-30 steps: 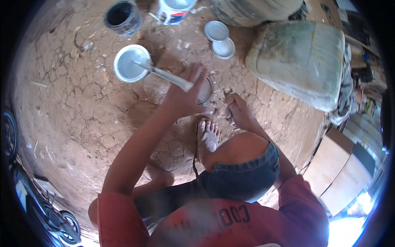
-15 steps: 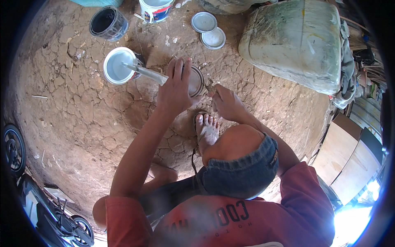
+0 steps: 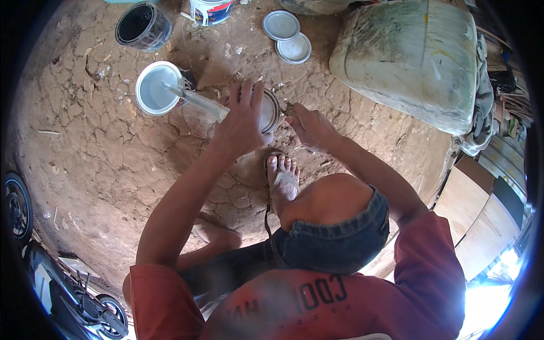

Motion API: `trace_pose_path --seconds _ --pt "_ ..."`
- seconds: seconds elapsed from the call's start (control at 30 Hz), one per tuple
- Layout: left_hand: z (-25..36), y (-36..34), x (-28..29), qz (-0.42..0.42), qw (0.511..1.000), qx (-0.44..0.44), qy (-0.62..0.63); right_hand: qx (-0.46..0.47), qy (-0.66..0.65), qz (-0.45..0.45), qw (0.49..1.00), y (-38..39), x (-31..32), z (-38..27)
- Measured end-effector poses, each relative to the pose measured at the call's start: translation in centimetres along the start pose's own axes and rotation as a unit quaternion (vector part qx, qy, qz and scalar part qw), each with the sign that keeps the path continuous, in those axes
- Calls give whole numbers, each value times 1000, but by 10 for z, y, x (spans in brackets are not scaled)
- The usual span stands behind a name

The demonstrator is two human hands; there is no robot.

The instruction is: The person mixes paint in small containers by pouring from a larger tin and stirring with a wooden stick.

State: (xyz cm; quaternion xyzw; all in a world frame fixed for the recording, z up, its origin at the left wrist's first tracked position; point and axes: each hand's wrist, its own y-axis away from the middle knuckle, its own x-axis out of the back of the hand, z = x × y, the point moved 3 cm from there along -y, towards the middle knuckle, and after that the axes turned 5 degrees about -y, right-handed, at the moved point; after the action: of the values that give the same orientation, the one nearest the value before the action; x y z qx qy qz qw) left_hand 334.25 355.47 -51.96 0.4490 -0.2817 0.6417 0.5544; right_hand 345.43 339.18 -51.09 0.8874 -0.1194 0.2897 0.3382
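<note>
Red shirt cloth (image 3: 255,314) carries dark lettering (image 3: 309,290); a blue-and-red label (image 3: 214,16) marks the far bucket (image 3: 196,10). Pale liquid (image 3: 153,88) and a stick (image 3: 199,102) stand in the white-rimmed bucket (image 3: 140,93), left of the grey-topped can (image 3: 271,110) on earthen floor (image 3: 102,187). The left hand (image 3: 241,126) clasps that can's left side; the right hand (image 3: 310,130) pinches a small tool (image 3: 289,109) by its rim.

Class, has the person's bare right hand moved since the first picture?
Yes. Judged against the nearer of two round, pale-grey lids, the bare right hand has shifted left, closer to the round, ringed grey disc.
</note>
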Motion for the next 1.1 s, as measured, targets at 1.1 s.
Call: trace_pose_path --seconds 1.1 --pt "-12 7 5 -90 987 -131 -22 -98 -122 9 988 25 -21 -5"
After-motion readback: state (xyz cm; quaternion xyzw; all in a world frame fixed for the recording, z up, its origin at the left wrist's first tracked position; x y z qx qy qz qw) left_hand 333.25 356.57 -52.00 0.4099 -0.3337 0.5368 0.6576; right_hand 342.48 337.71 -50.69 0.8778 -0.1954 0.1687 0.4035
